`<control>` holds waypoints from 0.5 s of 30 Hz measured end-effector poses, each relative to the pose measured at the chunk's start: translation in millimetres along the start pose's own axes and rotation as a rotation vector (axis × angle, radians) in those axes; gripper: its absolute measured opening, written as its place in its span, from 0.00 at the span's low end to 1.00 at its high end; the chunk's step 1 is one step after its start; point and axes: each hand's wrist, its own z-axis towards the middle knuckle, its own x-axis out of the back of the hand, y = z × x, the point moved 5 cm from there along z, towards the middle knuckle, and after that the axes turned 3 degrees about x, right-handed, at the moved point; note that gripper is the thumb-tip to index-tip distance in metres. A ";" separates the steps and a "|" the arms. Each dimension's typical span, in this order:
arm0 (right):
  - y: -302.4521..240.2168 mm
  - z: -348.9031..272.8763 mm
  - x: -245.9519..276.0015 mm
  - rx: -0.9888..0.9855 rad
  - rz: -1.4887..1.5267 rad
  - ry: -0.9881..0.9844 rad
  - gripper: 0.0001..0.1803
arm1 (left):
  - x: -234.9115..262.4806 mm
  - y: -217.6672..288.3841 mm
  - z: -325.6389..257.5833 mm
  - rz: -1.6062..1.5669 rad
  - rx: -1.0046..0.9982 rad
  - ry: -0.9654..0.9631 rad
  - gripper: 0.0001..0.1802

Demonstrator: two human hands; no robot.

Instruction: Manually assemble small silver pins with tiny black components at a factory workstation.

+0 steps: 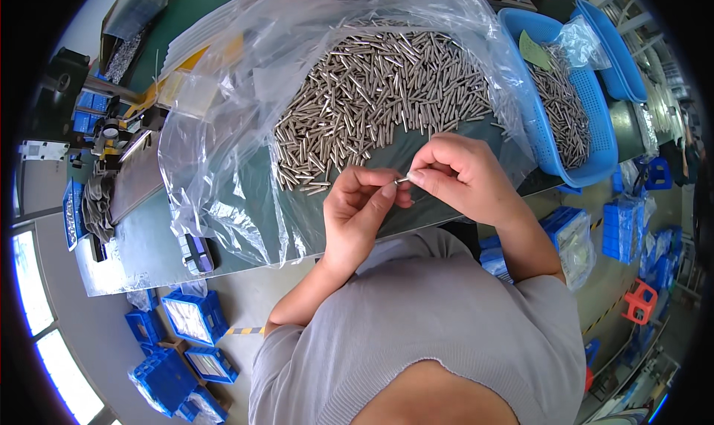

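Between my two hands is a small metal pin [401, 180], short and silvery. My left hand [361, 208] is closed with thumb and fingers around one end of it. The fingertips of my right hand [460, 178] pinch the other end. Just beyond my hands lies a wide heap of similar metal pins [387, 83], spread on a clear plastic sheet [223, 165] over the dark green table [245, 239]. Much of the pin is hidden by my fingers.
At the right stands a blue basket [547, 139] with more pins and a green slip [534, 51]. Another blue basket [621, 60] is beside it. A small device [195, 254] lies near the front edge. Blue crates [195, 315] stand on the floor; a red stool [639, 302] is far right.
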 end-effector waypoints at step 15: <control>-3.7 -10.7 12.0 0.127 -0.058 0.101 0.04 | -4.8 -2.5 -0.7 0.092 -0.021 0.018 0.04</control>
